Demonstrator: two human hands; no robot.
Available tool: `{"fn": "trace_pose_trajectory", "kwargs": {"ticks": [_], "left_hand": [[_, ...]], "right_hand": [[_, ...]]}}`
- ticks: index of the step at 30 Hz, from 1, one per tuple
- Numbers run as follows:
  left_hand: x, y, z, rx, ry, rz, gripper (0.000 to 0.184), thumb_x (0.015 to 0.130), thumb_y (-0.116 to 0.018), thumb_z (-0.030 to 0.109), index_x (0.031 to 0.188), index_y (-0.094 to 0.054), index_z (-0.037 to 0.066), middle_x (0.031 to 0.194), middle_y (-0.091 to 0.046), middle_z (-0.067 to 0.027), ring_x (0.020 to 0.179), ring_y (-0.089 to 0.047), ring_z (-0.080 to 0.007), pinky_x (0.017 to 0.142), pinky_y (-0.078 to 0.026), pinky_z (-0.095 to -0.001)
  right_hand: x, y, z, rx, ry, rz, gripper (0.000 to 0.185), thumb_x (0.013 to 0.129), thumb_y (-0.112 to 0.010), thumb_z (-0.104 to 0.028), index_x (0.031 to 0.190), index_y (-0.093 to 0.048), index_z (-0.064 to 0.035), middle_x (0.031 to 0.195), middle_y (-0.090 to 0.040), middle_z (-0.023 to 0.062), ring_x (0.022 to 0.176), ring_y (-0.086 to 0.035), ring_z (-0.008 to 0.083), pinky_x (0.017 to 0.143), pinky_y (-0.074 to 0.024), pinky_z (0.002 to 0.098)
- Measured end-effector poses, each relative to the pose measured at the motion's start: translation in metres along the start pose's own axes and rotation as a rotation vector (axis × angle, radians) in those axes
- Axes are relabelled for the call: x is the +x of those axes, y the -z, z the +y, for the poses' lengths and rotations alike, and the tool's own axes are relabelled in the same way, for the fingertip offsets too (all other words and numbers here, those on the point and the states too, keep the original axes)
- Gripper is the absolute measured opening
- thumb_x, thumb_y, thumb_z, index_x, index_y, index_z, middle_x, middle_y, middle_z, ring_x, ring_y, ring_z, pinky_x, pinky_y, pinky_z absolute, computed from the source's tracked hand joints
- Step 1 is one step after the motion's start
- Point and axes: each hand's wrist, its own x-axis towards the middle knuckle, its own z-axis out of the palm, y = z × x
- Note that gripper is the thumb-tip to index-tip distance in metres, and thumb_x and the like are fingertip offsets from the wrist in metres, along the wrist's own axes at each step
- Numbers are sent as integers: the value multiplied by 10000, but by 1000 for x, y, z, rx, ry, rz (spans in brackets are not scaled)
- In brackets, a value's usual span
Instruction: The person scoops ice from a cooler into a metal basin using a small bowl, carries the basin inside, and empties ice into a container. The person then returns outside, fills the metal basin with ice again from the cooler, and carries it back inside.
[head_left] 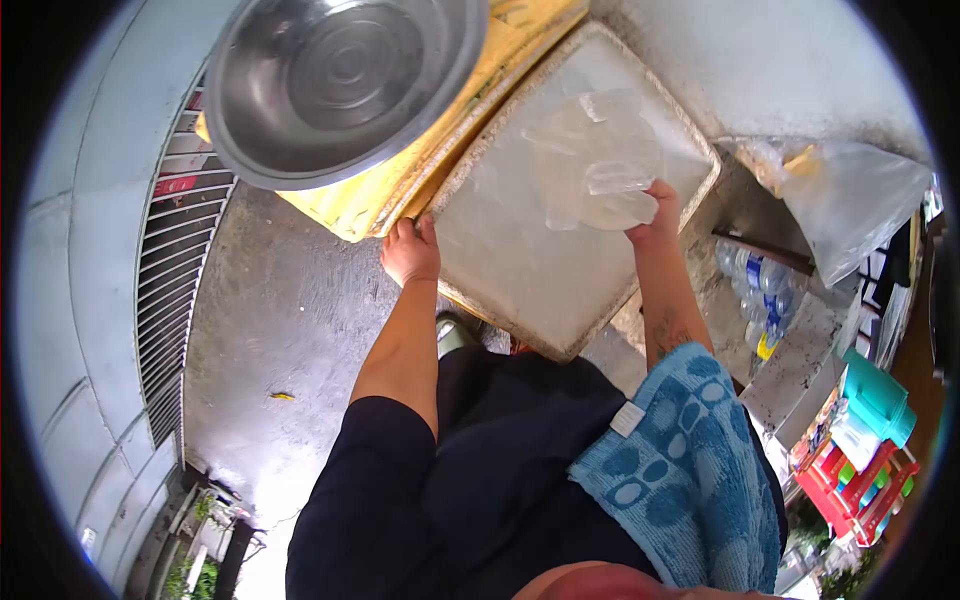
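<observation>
In front of me is a pale rectangular box (480, 250) with a worn, dirty rim, tilted in view. Clear ice pieces (600, 160) lie together in its upper right part. My right hand (657, 212) reaches over the right side, fingers closed at the end of a clear piece of ice (625, 208). At the left corner, my left hand (410, 252) has its fingers curled over the edge where the box meets a yellow panel (345, 205). A wide metal basin (350, 65) rests on that panel, with nothing visible in it.
A blue patterned towel (675, 430) hangs over my right arm side. To the right are a clear plastic bag (850, 200), several plastic bottles (765, 285), a red rack (850, 490) and a teal container (875, 400). A barred grille (180, 270) runs along the left wall.
</observation>
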Motion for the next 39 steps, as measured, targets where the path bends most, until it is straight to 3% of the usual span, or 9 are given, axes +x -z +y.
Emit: {"fn": "trace_pose_trajectory", "kwargs": {"ticks": [15,19,22,24,27,30,34,36,39], "left_hand": [[-3,2,-1,-6,73,-56,340,789,-477,459,794,-523,122,849,-593,-85,823,-549,-297,671,-424,-456],[-4,2,-1,-3,62,-36,340,786,-486,457,792,-527,119,843,-597,-86,813,-553,-295,665,-437,-438],[-2,2,-2,-28,62,-26,365,778,-481,474,791,-535,112,824,-594,-78,801,-555,-282,677,-425,-441],[-3,1,-3,-22,64,-58,354,776,-491,458,801,-539,108,833,-590,-82,806,-554,-286,672,-428,-443],[-3,-2,-6,35,31,-47,316,777,-513,418,737,-516,105,750,-577,-91,735,-558,-302,614,-445,-435],[-6,3,-4,26,-12,-8,324,780,-511,421,736,-515,100,739,-571,-99,713,-556,-310,598,-446,-446],[-3,-1,-3,24,-25,27,343,769,-522,438,697,-506,103,746,-581,-79,700,-556,-300,581,-454,-424],[-4,-1,-4,27,-29,17,346,774,-515,440,700,-505,102,750,-583,-82,703,-556,-303,588,-455,-423],[-5,-2,-6,45,-37,2,353,789,-495,448,721,-510,102,764,-589,-84,716,-558,-307,607,-454,-423]], "right_hand": [[-4,-243,13,-95,165,-319,401,683,-411,-2,1073,-416,94,1031,-523,168,919,-553,287,799,-466,373],[-2,-263,24,-386,423,-376,489,633,-470,14,1115,-386,35,968,-496,140,829,-500,222,707,-424,328],[-11,-271,21,-602,812,-405,503,647,-475,69,1138,-368,42,1049,-494,131,947,-500,187,833,-426,300],[-1,-258,6,-691,1350,-601,592,669,-380,70,1251,-318,-17,1176,-424,167,1090,-423,249,961,-295,301],[-19,-212,-12,-694,1502,-307,516,645,-466,41,1147,-350,31,1023,-497,116,927,-493,177,836,-405,274],[-14,-109,-23,-1162,1255,19,532,644,-472,-5,1158,-338,43,958,-492,145,855,-487,236,751,-406,336],[-8,47,32,-1633,105,493,582,681,-481,-39,1235,-305,-71,1090,-459,245,1005,-474,351,874,-369,388],[-21,78,63,-1787,-129,510,584,705,-472,-53,1256,-293,-127,1140,-427,273,1020,-466,399,802,-440,460],[-30,58,84,-1452,-397,633,564,719,-447,-55,1257,-293,-121,1130,-434,266,985,-486,409,664,-506,507]]}}
